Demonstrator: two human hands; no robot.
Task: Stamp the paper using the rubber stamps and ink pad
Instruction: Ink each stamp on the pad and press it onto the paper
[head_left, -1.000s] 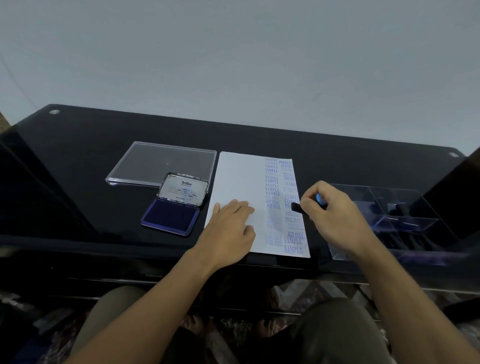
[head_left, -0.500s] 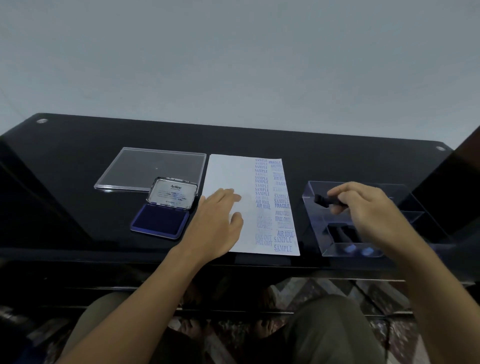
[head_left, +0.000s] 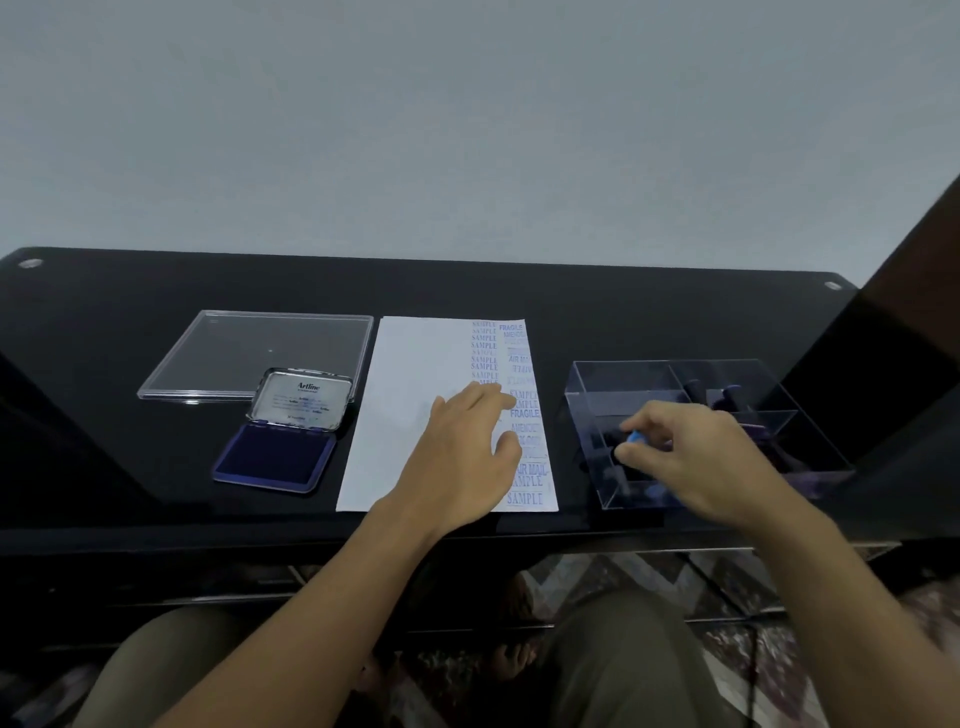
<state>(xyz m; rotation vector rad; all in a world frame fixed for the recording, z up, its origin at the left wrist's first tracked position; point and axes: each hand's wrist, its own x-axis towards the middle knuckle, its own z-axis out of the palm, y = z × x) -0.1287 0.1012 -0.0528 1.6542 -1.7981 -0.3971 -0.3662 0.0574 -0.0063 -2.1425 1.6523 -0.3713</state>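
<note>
On the black table (head_left: 104, 322), seen from the head camera, the paper (head_left: 415, 405) lies at centre, its right-hand strip covered with blue stamped words. The left hand (head_left: 462, 447) rests flat and open on it, fingers spread, probably to keep the sheet from sliding. At 3 o'clock from the paper, just beside its edge, stands a clear plastic box (head_left: 623, 384) split into compartments. The right hand (head_left: 691, 457) reaches into the near compartment, its fingertips (head_left: 626, 456) pinched around a small dark stamp with a blue end (head_left: 635, 439); whether it is being put down or picked up cannot be told. More stamps (head_left: 727, 397) stand in the far compartment at 1 o'clock from that hand. At 9 o'clock from the paper, the ink pad (head_left: 272, 460) lies open, its lid (head_left: 304, 400) tilted up, ready for inking. Behind it, at 11 o'clock, lies a flat clear cover (head_left: 234, 348). Nothing stands between box, paper and ink pad except the left hand itself.
</note>
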